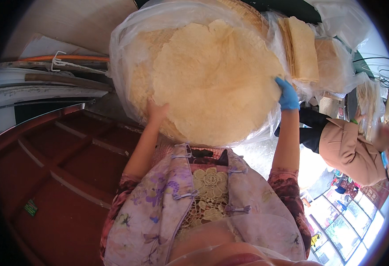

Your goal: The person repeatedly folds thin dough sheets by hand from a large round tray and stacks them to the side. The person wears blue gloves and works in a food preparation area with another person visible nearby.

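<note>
A large, thin, tan round flatbread (216,84) with a ragged edge spreads out in front of me. My left hand (157,111), bare, is at its near left edge; the thumb lies on top and the other fingers are mostly hidden. At the right edge, my right hand (287,94) in a blue glove grips the rim, its fingers bent over it. Beneath lies more flatbread of the same colour, on a broad woven tray (136,75) lined with clear plastic sheeting (121,48).
Folded flatbreads (303,48) stand in clear plastic at the back right. A person in a brown coat (347,148) is farther right. To the left are a dark red panel door (70,164), boards (61,82) and a white metal hook (58,60).
</note>
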Tool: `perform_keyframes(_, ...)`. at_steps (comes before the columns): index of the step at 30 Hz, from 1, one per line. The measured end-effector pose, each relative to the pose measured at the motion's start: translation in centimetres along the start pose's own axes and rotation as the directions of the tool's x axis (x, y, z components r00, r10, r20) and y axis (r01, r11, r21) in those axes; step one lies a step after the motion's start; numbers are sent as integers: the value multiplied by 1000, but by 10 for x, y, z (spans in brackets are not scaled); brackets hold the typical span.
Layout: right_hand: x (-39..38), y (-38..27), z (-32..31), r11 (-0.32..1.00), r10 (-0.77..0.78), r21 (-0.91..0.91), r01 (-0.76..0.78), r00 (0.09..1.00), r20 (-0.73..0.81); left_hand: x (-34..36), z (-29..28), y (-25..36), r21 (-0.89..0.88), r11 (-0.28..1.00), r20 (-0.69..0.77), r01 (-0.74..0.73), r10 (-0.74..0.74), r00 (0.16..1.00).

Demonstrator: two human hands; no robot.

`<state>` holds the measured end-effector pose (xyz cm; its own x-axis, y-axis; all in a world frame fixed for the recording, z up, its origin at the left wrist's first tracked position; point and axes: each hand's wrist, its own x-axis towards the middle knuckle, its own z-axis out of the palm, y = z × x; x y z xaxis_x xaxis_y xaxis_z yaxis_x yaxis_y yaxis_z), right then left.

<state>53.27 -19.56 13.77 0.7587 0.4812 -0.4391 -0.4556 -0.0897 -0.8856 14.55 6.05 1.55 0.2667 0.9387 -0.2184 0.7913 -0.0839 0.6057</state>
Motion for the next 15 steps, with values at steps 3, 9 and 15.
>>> perform_keyframes(3,24,-15,66,994,83,61,-86,995,60,-23,7,14,17,947,-229,-322,317,920)
perform_keyframes(9,54,-10,198,972,6,-232,24,992,128,-81,11,62,-755,550,601,357,364,712)
perform_keyframes(15,42,41,211,774,-243,-550,315,949,202,-86,-13,58,-775,303,629,555,274,728)
